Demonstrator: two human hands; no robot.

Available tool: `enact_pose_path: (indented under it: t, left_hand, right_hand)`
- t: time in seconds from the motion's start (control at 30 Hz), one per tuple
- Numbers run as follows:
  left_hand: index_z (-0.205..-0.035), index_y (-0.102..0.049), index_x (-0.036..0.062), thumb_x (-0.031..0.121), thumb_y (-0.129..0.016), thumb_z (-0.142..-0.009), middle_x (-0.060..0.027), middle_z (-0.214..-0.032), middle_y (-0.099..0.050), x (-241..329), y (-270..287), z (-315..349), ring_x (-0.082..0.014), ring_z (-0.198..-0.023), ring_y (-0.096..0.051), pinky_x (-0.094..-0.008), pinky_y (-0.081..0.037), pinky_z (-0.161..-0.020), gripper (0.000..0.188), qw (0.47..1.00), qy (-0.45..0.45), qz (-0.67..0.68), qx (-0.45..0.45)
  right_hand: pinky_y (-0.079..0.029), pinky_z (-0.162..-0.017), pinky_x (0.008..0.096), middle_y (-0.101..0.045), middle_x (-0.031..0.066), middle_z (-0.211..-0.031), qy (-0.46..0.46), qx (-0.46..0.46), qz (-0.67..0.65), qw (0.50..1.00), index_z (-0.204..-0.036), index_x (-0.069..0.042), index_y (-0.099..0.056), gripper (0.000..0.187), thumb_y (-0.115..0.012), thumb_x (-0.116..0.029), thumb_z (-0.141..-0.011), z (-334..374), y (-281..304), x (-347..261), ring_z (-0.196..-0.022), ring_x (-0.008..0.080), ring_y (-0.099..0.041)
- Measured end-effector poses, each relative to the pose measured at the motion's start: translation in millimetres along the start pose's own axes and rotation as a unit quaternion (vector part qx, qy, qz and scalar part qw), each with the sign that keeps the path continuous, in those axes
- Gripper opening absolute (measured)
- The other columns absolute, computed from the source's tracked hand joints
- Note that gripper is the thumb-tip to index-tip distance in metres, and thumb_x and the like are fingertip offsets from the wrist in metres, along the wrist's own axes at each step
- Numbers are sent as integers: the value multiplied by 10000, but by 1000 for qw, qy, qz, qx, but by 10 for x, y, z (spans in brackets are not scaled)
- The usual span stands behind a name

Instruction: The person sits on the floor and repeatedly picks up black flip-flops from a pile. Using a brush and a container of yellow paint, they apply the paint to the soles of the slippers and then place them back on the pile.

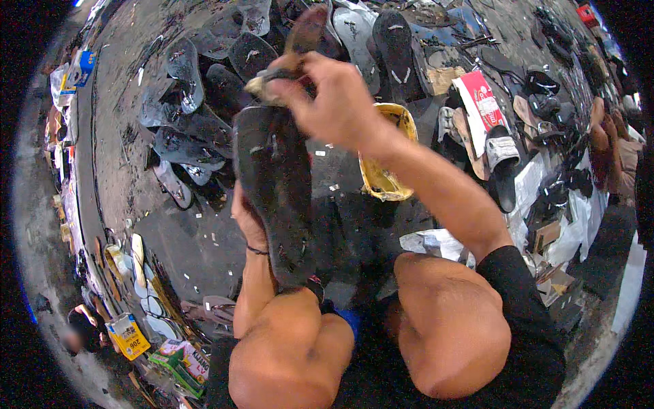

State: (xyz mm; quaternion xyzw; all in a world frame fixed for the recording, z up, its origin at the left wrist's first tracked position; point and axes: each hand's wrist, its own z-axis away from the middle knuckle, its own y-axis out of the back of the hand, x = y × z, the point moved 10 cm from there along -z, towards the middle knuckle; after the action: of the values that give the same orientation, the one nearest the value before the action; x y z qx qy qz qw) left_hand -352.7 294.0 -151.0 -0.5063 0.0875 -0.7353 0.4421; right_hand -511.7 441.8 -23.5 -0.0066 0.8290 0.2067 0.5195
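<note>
A long dark sandal sole (276, 184) stands tilted in front of me, its lower end resting near my knee. My left hand (246, 219) grips it from behind at its left edge; only some fingers and the wrist with a dark band show. My right hand (334, 99) is closed over the sole's top end, holding a small brush-like tool (262, 83) with a pale tip against it. What exactly the tool is I cannot make out.
Many dark sandals and soles (187, 146) lie spread on the grimy floor ahead and to the left. A yellow bowl (387, 180) sits right of the sole. A red-and-white packet (482, 102), more footwear (504, 160) and papers lie at right. Small boxes (128, 335) lie at lower left.
</note>
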Motion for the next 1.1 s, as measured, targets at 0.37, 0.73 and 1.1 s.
enact_pose_path:
  t: [0.37,0.73,1.1]
  left_hand:
    - [-1374,-534,3,359,-398,-1044,-143,-1332,-602,341,805,-448,-295,-1159,-609,-437,-486,-1015,504,991,-126,-35,2]
    - [-1282,-588,9,366,-411,-1035,-124,-1192,-665,-187,1815,946,-264,-1026,-655,-411,-525,-945,469,781,-121,-602,114]
    - [-1278,-587,10,376,-423,-1017,-137,-1158,-679,120,1600,794,-273,-990,-674,-407,-560,-893,478,862,-79,-487,117]
  right_hand:
    - [-547,-864,356,-750,100,-981,86,-97,-113,985,-1033,-41,-725,171,-743,-79,-867,586,-243,-220,-949,198,-711]
    - [-561,-694,343,-748,126,-883,-121,3,282,952,-1000,-31,-743,176,-737,-170,-892,1612,768,1259,-737,197,-721]
    - [-550,-822,379,-731,176,-964,-320,-351,164,864,-1142,-38,-707,298,-713,-205,-895,1992,981,458,-907,271,-711]
